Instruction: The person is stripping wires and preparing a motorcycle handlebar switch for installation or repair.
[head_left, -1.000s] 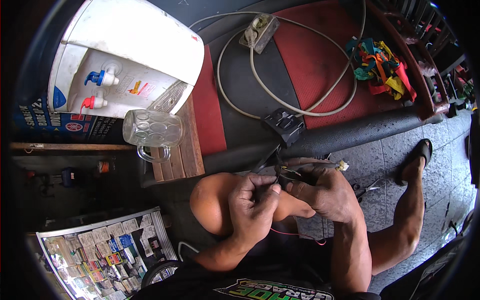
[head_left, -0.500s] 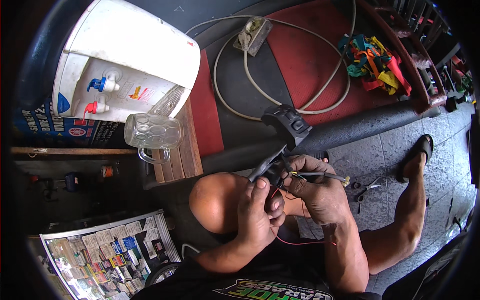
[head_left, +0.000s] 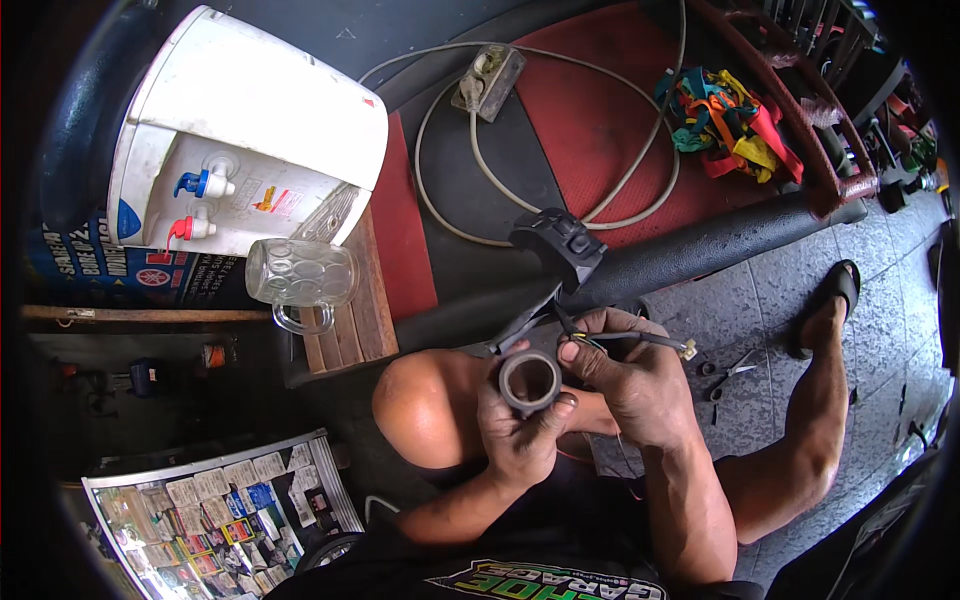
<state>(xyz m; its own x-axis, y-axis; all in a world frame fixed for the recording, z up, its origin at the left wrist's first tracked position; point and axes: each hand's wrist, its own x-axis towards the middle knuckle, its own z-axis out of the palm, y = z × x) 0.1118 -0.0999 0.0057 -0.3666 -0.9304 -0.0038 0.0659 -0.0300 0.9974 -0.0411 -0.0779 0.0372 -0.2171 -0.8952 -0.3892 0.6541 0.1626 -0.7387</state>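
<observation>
My left hand [head_left: 522,440] is closed round a roll of black tape [head_left: 505,386], its open core facing up. Pinched in my right hand [head_left: 642,385] are thin wires and a dark sleeved cable [head_left: 650,339], which ends in a pale connector [head_left: 688,349] past the fingers. Just beyond both hands, a black handlebar switch housing [head_left: 562,246] rests against the bench edge. Its dark wiring harness [head_left: 530,320] runs down between my hands. Part of the wiring is hidden behind my right fingers and the tape roll.
A white water dispenser [head_left: 260,100] and a glass mug [head_left: 300,272] stand at the left. On the red and black bench [head_left: 600,100] lie a power strip [head_left: 490,82] with its cable and a heap of coloured straps [head_left: 725,120]. Scissors [head_left: 738,369] lie on the tiled floor.
The left hand has turned and now shows the tape roll, which was hard to make out before. The right hand keeps its pinch on the wires. The whole view has shifted slightly.
</observation>
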